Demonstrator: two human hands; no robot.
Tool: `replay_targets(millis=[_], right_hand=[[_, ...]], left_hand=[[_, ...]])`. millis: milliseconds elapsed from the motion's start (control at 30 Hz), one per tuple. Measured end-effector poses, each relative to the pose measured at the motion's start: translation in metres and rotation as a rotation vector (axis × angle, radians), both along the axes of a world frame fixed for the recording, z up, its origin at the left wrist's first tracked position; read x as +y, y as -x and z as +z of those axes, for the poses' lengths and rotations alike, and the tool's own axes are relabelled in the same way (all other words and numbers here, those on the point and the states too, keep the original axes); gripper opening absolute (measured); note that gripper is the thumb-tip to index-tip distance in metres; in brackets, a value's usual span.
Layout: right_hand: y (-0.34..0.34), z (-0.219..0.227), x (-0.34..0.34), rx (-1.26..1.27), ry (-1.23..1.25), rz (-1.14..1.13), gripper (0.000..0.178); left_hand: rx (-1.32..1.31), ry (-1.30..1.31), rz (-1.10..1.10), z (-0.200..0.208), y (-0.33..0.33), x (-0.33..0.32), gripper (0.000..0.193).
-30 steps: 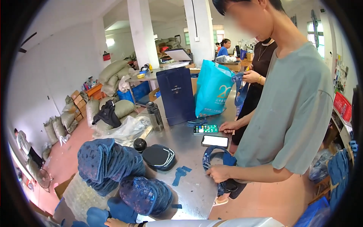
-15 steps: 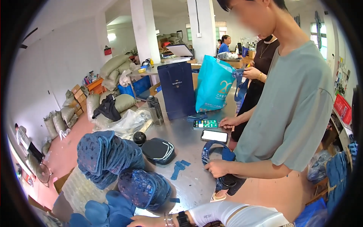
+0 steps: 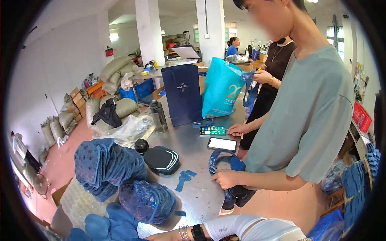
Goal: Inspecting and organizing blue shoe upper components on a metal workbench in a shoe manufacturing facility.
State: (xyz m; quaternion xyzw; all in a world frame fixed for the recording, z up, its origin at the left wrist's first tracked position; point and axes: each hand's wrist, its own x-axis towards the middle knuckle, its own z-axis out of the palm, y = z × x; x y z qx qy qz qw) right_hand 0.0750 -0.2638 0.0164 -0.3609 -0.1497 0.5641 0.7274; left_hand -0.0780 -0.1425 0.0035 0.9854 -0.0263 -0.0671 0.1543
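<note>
My right hand (image 3: 163, 237) is at the bottom edge, with bracelets and a dark watch (image 3: 198, 232) at its wrist. Its fingers are cut off by the picture's edge, so I cannot tell what they hold. Closest to it are plain blue oval fabric pieces (image 3: 98, 225) in a loose heap. A stack of shiny patterned blue pieces (image 3: 146, 201) lies just beyond, with a taller stack of blue patterned pieces (image 3: 108, 166) behind. My left hand is out of sight.
On the metal table are small blue strips (image 3: 185, 179), a black pouch (image 3: 161, 160), a dark bottle (image 3: 158, 116), two phones (image 3: 222, 144), a navy bag (image 3: 181, 96) and a turquoise bag (image 3: 222, 88). At right a co-worker's hand (image 3: 226, 178) holds a blue band (image 3: 217, 160).
The view has shifted slightly, so most things appear a little further left. My right hand has slipped lower, and its fingers have left the picture.
</note>
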Motion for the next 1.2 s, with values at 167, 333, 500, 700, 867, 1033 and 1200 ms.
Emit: replay_targets(millis=[167,333,500,700,867,1033,1200], right_hand=[[-0.007,-0.018,0.006,0.048,0.022,-0.001,0.044],[-0.012,-0.025,0.012,0.000,0.056,-0.016,0.043],[-0.010,-0.014,0.010,0.033,0.104,-0.016,0.043],[-0.011,-0.023,0.013,0.045,0.080,-0.001,0.041],[-0.010,-0.031,0.015,0.012,0.071,-0.029,0.039],[-0.013,-0.036,0.014,-0.029,0.056,-0.068,0.037],[-0.019,-0.049,0.013,-0.242,0.108,-0.082,0.039]], left_hand=[[0.045,-0.004,-0.036,-0.005,-0.004,-0.002,0.071],[0.094,-0.002,-0.070,-0.012,-0.009,-0.006,0.079],[0.144,-0.012,-0.091,-0.020,-0.007,0.000,0.089],[0.195,-0.026,-0.100,-0.029,0.002,0.011,0.101],[0.192,-0.058,-0.034,-0.015,0.007,0.006,0.090],[0.161,-0.116,0.061,0.006,0.006,-0.003,0.072],[0.122,-0.186,0.142,0.029,0.001,-0.012,0.060]])
